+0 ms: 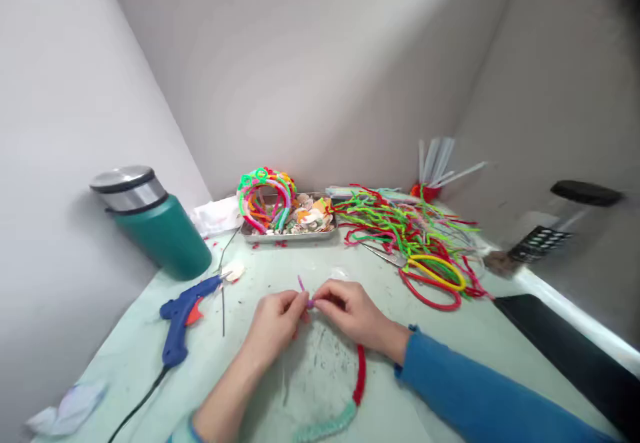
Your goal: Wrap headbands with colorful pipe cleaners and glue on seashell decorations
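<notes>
Both hands meet over the middle of the table. My left hand pinches a purple pipe cleaner, whose thin end sticks up between the fingers. From the other side, my right hand grips the same purple piece with thumb and fingertips. Below the right hand, a curved band wrapped in red and mint-green fuzz runs toward the near edge of the view. Its upper part is hidden behind the right hand, so I cannot tell whether the purple piece joins it.
A blue glue gun and a green bottle stand at left. Behind are a metal tray of craft pieces with finished hoops, a heap of pipe cleaners, and red-and-yellow scissors. A jar is at right.
</notes>
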Demonstrator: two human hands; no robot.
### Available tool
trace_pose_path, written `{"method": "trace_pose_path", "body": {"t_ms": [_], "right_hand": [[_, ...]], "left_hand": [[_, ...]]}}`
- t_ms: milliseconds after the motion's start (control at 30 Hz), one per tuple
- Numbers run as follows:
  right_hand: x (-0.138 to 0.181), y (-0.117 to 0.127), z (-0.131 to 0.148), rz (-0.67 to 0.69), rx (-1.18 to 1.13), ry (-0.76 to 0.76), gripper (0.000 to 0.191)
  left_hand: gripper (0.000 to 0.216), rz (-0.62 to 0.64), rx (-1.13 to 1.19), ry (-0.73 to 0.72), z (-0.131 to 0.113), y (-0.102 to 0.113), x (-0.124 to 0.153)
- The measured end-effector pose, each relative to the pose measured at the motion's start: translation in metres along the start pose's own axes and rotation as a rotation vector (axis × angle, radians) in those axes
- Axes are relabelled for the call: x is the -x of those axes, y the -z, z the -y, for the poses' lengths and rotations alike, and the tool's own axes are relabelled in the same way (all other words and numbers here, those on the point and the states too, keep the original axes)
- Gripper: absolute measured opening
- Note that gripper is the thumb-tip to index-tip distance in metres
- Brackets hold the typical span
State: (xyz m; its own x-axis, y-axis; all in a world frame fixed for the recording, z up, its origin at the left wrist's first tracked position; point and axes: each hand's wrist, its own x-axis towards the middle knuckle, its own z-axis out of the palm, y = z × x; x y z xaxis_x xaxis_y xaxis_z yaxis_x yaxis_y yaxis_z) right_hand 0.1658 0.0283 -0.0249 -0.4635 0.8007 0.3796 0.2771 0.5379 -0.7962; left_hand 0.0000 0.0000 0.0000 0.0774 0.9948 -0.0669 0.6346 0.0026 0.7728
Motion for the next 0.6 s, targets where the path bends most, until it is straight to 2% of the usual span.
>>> {"method": "trace_pose_path", "body": {"t_ms": [100, 200, 300, 400, 600], "right_hand": [[0.001, -0.001, 0.001, -0.032, -0.02, -0.024, 0.009], [0.002, -0.001, 0.002, -0.044, -0.035, -0.044, 0.009], [0.002, -0.001, 0.001, -0.044, -0.039, -0.051, 0.009], [0.002, -0.001, 0.001, -0.052, -0.047, -0.049, 0.009], [0.002, -0.002, -0.001, -0.062, -0.064, -0.047, 0.01]], "left_hand": [[0.035, -0.15, -0.028, -0.087, -0.002, 0.002, 0.004], [0.023, -0.239, -0.057, -0.211, -0.002, 0.003, 0.005], [0.012, -0.262, -0.105, -0.379, 0.001, 0.001, 0.005], [0.013, -0.278, -0.156, -0.497, 0.006, -0.001, 0.004], [0.018, -0.291, -0.205, -0.552, 0.01, -0.003, 0.002]]}}
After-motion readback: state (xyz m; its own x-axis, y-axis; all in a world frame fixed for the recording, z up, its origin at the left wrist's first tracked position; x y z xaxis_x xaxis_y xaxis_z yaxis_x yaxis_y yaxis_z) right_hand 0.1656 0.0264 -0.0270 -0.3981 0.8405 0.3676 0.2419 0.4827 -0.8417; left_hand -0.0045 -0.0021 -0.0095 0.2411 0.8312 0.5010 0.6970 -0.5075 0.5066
